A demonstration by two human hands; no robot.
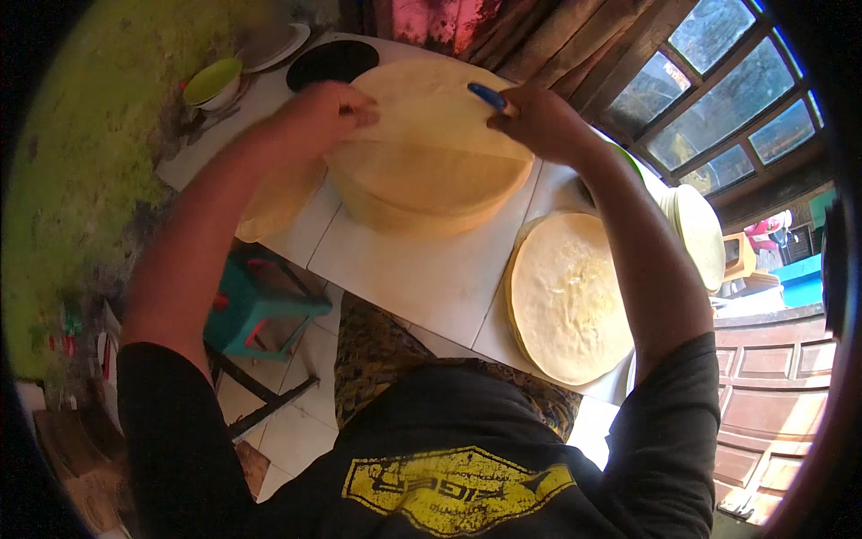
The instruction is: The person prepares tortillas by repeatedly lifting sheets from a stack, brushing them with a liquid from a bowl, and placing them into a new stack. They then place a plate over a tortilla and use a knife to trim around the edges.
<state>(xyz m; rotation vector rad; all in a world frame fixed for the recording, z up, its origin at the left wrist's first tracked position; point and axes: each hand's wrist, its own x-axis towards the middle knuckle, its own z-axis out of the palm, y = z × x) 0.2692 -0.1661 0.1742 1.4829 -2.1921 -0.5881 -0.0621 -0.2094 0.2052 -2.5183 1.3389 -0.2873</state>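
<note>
A tall stack of thin round dough sheets stands on the white tiled table in front of me. A straight line crosses its top, with a paler half on the far side; I cannot tell whether this is a fold or a cut. My left hand, blurred, is at the stack's left edge with fingers bent; whether it pinches a sheet is unclear. Over the right edge, my right hand grips a blue-handled tool, whose working end is hidden. A lower stack of round sheets lies near the table's right front edge.
Another pile of sheets sits partly behind my left forearm. Behind are a black disc and a green bowl. Pale round items stand beyond my right arm. A green plastic stool is below the table at left.
</note>
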